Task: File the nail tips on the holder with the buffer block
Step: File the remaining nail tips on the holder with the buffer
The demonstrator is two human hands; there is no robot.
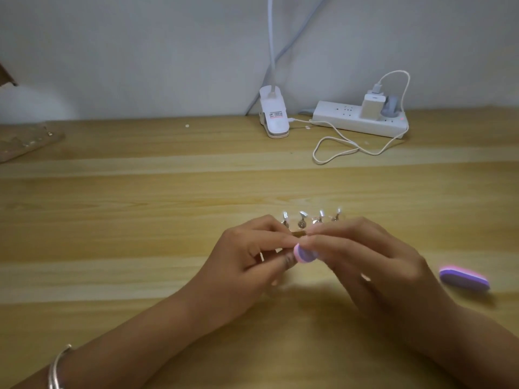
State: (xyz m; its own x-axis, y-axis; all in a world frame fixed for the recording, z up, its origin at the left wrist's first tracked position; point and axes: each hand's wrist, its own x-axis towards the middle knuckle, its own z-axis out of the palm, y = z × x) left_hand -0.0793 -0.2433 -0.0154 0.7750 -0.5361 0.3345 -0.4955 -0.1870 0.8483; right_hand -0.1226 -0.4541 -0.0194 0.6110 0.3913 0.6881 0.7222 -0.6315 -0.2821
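Right hand (362,259) pinches the small pink and purple foam buffer block (304,255) against the little gold metal holder (301,224), which the left hand (247,256) pinches steady on the light wooden table (168,220), so filing looks under way, and next the block needs soft rubs along each clear plastic nail tip (321,213).

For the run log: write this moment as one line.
left hand: pinches holder | right hand: grips buffer block by the nail tips | second buffer block: lying on table, right of hands
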